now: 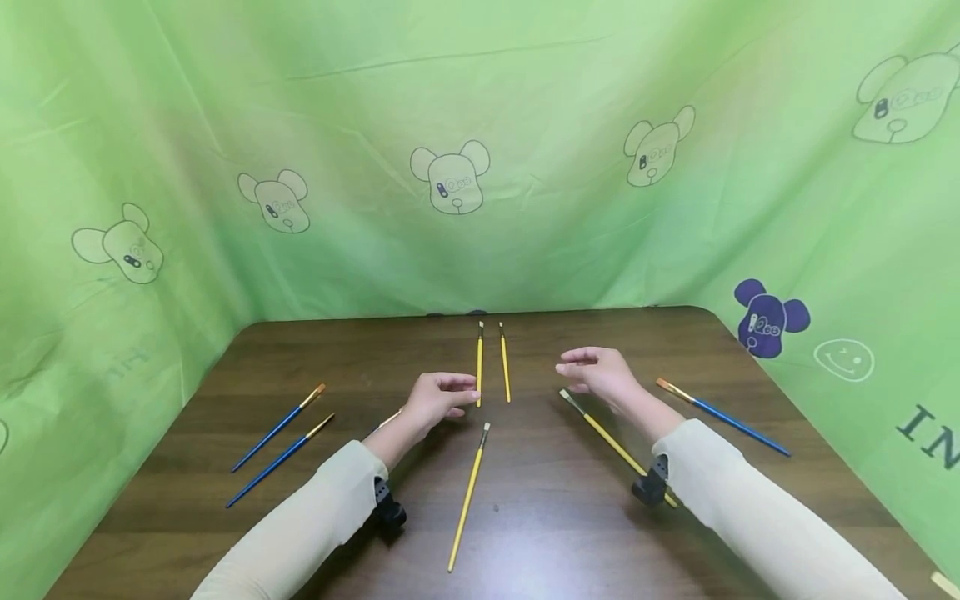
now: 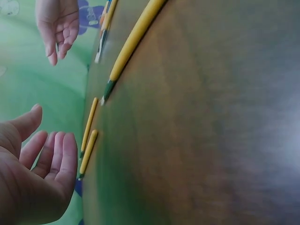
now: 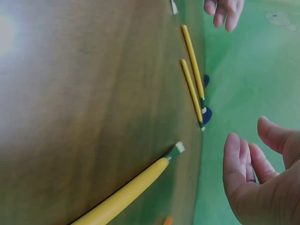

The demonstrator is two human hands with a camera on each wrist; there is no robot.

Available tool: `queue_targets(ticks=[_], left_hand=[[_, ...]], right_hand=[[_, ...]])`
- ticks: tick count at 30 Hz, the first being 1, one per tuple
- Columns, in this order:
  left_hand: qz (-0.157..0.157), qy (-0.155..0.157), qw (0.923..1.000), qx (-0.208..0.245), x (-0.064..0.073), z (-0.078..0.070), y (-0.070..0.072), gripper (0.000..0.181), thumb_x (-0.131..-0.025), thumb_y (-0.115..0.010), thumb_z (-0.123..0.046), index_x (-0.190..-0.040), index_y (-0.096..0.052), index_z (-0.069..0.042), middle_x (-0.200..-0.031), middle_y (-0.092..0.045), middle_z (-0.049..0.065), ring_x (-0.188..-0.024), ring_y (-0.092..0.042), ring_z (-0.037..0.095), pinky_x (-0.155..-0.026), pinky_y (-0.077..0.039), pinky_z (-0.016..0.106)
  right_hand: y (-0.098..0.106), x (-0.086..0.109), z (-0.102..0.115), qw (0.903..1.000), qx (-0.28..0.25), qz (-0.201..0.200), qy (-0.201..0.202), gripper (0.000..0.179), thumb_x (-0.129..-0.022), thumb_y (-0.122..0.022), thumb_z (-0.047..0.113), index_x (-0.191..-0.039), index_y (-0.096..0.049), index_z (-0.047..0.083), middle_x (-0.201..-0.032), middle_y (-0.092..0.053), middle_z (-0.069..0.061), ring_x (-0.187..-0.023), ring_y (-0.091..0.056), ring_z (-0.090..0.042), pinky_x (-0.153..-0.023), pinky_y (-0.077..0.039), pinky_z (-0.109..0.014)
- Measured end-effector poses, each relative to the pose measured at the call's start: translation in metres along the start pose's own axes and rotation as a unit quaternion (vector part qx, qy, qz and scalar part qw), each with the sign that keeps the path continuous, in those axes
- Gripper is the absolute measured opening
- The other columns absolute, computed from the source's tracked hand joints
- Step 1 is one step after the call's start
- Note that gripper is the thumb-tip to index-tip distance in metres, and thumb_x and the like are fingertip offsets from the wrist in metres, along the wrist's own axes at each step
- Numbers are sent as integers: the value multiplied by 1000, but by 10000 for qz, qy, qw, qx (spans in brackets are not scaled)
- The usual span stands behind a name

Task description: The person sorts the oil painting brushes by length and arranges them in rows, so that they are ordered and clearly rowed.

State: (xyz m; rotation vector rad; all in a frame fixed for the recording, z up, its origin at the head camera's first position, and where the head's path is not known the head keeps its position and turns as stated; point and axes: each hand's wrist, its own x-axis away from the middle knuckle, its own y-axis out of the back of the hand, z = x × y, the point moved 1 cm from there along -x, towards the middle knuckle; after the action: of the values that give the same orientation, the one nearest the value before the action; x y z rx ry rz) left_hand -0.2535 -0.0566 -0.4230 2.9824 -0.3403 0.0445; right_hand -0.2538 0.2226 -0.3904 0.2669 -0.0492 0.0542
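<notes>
My left hand (image 1: 437, 398) hovers over the middle of the table, palm inward with relaxed, slightly bent fingers and nothing in them. Its fingertips overlap the lower end of a yellow paintbrush (image 1: 480, 367) in the head view; another yellow paintbrush (image 1: 506, 367) lies just right of that one. Nearer me is a third yellow paintbrush (image 1: 468, 504), bristles pointing away. My right hand (image 1: 600, 372), also empty with loose fingers, is above the bristle end of a yellow paintbrush (image 1: 611, 437) that passes partly beneath the wrist. In the right wrist view, that brush's pale bristles (image 3: 180, 147) show.
Two blue paintbrushes (image 1: 277, 429) (image 1: 281, 460) lie at the left of the brown table (image 1: 555, 542). Another blue paintbrush (image 1: 735, 423) lies at the right. Part of a brush (image 1: 387, 420) shows behind my left wrist. A green printed cloth (image 1: 540, 250) surrounds the table.
</notes>
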Motion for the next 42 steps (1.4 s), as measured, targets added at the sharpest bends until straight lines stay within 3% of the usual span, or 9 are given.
queue_targets(ticks=[6, 11, 22, 27, 33, 37, 42], left_hand=[[56, -1, 9998, 196, 17, 2, 1, 35, -85, -74, -3, -117, -65, 8, -111, -68, 19, -91, -68, 19, -74, -58, 36], [109, -18, 9994, 334, 30, 5, 0, 35, -84, -75, -3, -115, -65, 10, -112, -67, 21, -90, -68, 18, -75, -58, 37], [238, 71, 9994, 258, 54, 16, -4, 36, -82, -76, -3, -114, -66, 10, -112, -67, 21, -84, -68, 15, -73, -58, 35], [304, 74, 9993, 224, 61, 20, -5, 35, -82, -77, -3, -113, -67, 9, -111, -68, 20, -87, -67, 15, -73, -58, 35], [400, 85, 9984, 393, 70, 23, -7, 37, -82, -75, -1, -115, -64, 12, -110, -67, 22, -88, -68, 18, -75, -58, 36], [397, 148, 9980, 464, 79, 24, -8, 39, -81, -75, 1, -116, -62, 13, -111, -67, 23, -88, -68, 19, -75, -58, 36], [361, 173, 9978, 537, 91, 24, -8, 42, -79, -75, 1, -117, -61, 14, -110, -66, 24, -89, -67, 20, -74, -58, 36]], right_hand=[[13, 18, -5, 9997, 195, 36, 140, 46, -90, -69, 9, -125, -52, -16, -105, -65, -15, -95, -67, -26, -82, -56, -38], [22, 31, -7, 9994, 274, 16, 199, 47, -91, -69, 11, -125, -51, -16, -108, -65, -18, -99, -65, -30, -82, -56, -34], [38, 50, -19, 9984, 507, -117, 232, 45, -91, -69, 11, -123, -53, -16, -110, -64, -17, -96, -66, -24, -80, -56, -32], [41, 58, -24, 9983, 528, -37, 253, 44, -91, -69, 10, -122, -53, -17, -112, -64, -21, -95, -67, -22, -80, -56, -34], [43, 64, -30, 9978, 585, 31, 308, 42, -91, -68, 9, -121, -54, -17, -121, -59, -30, -89, -66, -7, -79, -56, -33], [43, 66, -34, 9969, 716, 62, 321, 42, -90, -70, 9, -121, -55, -16, -125, -57, -29, -87, -64, -3, -78, -56, -30], [42, 70, -38, 9951, 955, 29, 252, 43, -88, -72, 12, -119, -57, -14, -116, -64, -25, -85, -63, -5, -74, -55, -25]])
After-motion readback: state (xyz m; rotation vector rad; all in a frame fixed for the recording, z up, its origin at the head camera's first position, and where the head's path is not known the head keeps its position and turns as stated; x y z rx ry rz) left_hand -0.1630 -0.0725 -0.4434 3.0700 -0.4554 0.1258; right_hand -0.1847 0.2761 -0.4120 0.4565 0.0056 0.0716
